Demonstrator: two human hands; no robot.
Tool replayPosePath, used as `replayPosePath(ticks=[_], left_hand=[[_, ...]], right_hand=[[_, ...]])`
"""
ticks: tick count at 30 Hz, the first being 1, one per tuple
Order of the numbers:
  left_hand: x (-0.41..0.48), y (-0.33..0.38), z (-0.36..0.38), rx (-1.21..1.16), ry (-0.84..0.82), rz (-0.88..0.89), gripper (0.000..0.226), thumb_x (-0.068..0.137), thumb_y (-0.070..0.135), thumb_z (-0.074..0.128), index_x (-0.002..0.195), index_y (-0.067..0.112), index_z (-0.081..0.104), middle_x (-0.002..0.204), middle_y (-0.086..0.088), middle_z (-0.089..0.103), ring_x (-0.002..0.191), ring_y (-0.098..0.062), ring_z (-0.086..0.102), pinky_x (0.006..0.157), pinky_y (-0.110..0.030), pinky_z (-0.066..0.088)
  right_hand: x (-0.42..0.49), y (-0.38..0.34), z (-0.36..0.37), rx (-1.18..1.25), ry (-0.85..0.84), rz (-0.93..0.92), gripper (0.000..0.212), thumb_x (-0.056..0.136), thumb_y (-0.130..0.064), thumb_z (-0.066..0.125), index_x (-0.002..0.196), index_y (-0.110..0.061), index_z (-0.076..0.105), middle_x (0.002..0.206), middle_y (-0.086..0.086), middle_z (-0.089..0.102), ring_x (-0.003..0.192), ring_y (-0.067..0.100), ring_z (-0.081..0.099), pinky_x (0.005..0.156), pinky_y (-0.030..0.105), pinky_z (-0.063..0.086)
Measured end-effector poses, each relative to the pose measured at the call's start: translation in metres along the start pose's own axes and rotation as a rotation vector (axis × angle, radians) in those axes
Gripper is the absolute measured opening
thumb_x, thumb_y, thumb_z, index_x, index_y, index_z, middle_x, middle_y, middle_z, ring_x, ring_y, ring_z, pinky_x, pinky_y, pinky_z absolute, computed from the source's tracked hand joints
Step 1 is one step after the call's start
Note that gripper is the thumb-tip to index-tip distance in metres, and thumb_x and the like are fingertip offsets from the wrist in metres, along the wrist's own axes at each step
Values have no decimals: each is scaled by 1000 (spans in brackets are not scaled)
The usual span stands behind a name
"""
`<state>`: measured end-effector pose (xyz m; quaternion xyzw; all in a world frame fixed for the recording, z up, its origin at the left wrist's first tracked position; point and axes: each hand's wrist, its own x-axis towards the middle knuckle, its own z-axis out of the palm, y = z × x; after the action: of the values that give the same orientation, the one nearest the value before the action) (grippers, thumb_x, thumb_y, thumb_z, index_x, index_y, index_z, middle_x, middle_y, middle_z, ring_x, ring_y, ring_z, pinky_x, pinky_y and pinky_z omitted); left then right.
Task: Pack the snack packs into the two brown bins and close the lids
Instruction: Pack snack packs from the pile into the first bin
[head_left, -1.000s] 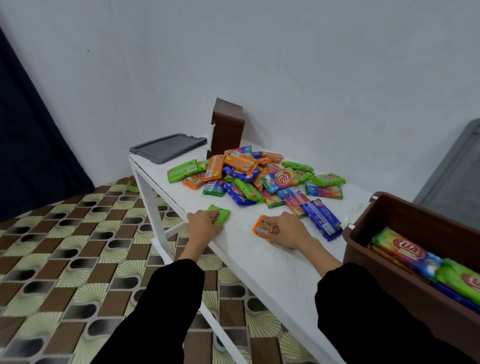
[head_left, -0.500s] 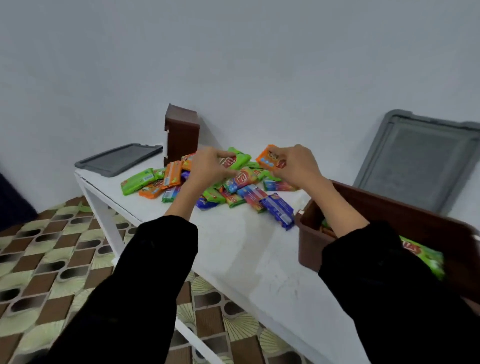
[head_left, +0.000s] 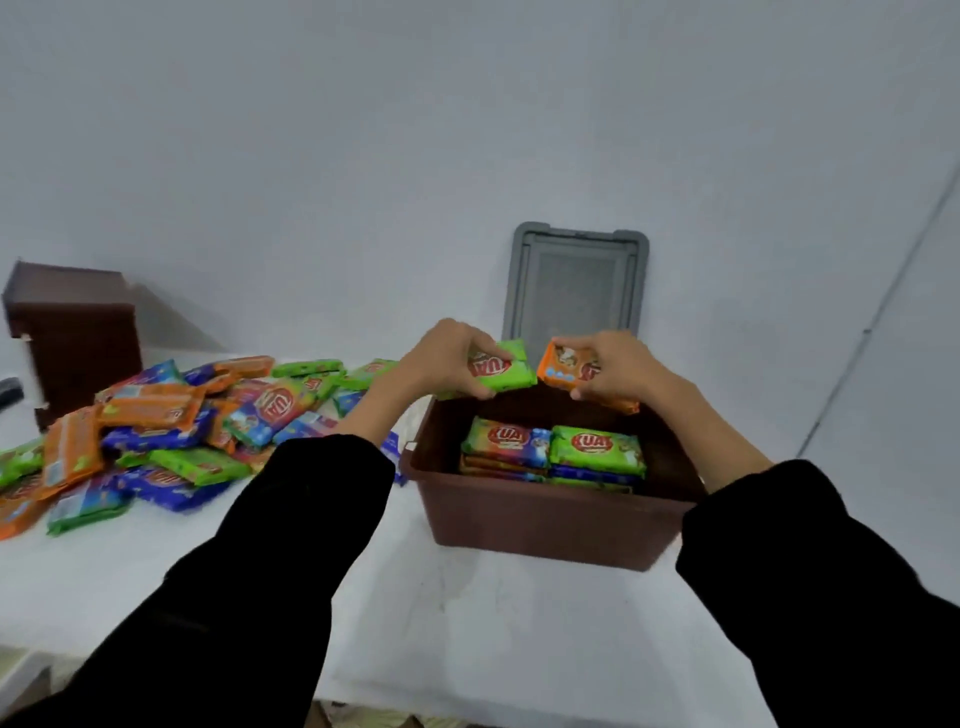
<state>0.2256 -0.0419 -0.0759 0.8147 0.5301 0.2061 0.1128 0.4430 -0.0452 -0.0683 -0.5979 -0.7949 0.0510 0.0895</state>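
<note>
An open brown bin (head_left: 545, 525) stands on the white table (head_left: 467, 623), with two stacks of snack packs (head_left: 553, 454) inside. My left hand (head_left: 447, 361) pinches a green snack pack (head_left: 506, 369) above the bin's far left edge. Beside it, my right hand (head_left: 618, 366) grips an orange snack pack (head_left: 563, 366) over the bin's far side. A pile of loose snack packs (head_left: 171, 426) in green, orange and blue lies on the table to the left. A second brown bin (head_left: 78, 332) stands on end at the far left by the wall.
A grey lid (head_left: 574, 283) leans upright against the wall behind the open bin. The table's front edge runs along the bottom of the view, with patterned floor below it.
Both hands lifted the green and orange packs from the table's near edge and carried them right, over the open bin. The view swung right with them.
</note>
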Motion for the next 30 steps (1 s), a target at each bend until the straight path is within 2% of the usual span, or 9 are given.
replayPosePath(ticks=[4,7,9,13,17,19,24,30], left_hand=[[26,11,36,87,-285,144,54,62,11,83,113,18,69,122,-6,65,112,-20,59,93,-23,39],[36,1,62,168,-351,180,56,62,8,80,115,20,68,126,-6,62,111,-20,59,87,-18,36],[40,-7,73,211,-374,211,56,64,12,79,118,22,66,130,-5,59,115,-20,56,91,-21,36],[39,-10,79,365,-364,274,56,73,25,75,126,21,59,139,-2,43,124,-20,37,102,-31,35],[39,-3,86,438,-361,299,82,65,38,80,137,26,44,134,-1,41,123,-19,39,93,-36,43],[40,-1,91,520,-366,308,88,66,39,79,142,28,36,132,-2,43,121,-21,43,89,-37,44],[40,-4,94,454,-291,254,80,67,39,79,137,23,45,124,-3,47,114,-21,45,89,-36,44],[38,-3,95,434,-286,219,78,70,37,78,138,22,43,125,-5,45,115,-23,44,90,-36,43]], right_hand=[[-12,27,18,14,-60,84,82,73,-20,76,144,-25,34,141,10,48,128,28,45,103,33,37],[-12,32,42,-4,-95,86,80,74,-20,75,143,-22,35,136,12,49,126,28,45,102,33,37],[-9,33,60,-18,-98,87,79,75,-22,73,143,-24,33,130,15,47,123,30,43,101,37,39],[-2,32,78,-116,-128,100,76,80,-25,70,145,-27,30,134,15,38,126,31,33,103,46,38],[-3,31,85,-188,-30,106,60,86,-23,64,139,-33,40,139,13,25,126,32,31,102,43,42],[-4,33,86,-197,-26,94,57,88,-25,60,140,-32,39,136,13,29,123,31,35,100,41,43],[-7,38,82,-202,-106,72,74,79,-39,68,142,-30,30,130,10,34,121,27,35,95,39,42],[-4,30,81,-222,-123,79,74,77,-29,71,140,-24,31,135,14,33,124,32,33,99,39,40]])
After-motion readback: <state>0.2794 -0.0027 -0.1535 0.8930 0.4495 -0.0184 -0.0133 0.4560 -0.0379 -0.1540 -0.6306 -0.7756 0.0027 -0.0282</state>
